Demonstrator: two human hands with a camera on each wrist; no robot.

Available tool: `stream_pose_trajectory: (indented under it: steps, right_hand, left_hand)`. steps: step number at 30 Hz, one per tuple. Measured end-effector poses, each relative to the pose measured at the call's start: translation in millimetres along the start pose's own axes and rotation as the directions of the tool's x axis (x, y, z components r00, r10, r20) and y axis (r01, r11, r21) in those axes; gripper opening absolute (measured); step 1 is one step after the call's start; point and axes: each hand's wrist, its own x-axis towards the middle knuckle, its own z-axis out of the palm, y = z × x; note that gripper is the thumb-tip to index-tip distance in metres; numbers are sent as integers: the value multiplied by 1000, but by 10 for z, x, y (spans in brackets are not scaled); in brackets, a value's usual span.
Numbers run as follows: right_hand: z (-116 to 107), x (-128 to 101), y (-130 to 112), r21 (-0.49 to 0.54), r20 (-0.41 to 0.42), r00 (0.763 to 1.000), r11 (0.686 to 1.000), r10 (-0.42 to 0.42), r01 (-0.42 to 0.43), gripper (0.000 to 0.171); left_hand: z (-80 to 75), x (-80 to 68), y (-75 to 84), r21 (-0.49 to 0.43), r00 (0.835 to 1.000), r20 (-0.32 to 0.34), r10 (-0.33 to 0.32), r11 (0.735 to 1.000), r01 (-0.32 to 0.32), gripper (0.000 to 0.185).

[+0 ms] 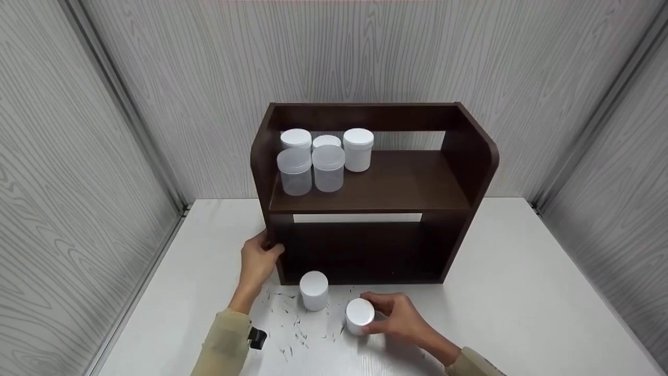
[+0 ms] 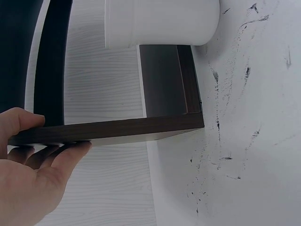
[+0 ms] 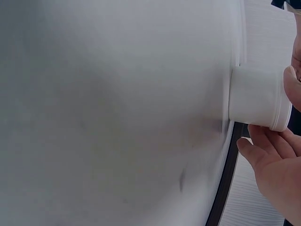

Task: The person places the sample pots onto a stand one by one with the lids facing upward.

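Both hands are at work in front of the dark wooden shelf unit (image 1: 365,209), which stands on the white table (image 1: 522,292). Left hand (image 1: 258,261) clamps the unit's lower left side panel, thumb on one face and fingers on the other – apparently to brace it. Five lidded jars (image 1: 323,159) cluster at the left of the upper shelf. Right hand (image 1: 399,318) curls around a white jar (image 1: 359,315) standing on the table just before the unit – another white jar (image 1: 314,290) stands near, untouched
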Motion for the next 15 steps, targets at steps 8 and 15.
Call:
stream_pose_trajectory:
  steps: [8, 15]
  right_hand:
    - [-15, 3, -1, 27, 24, 1000, 1000, 4, -5, 73]
    - [-4, 0, -13, 32, 8, 1000, 999, 21, -21, 72]
  left_hand:
    - [-3, 4, -3, -15, 1000, 5, -10, 1000, 10, 60]
    - [-9, 7, -4, -21, 1000, 3, -8, 1000, 8, 59]
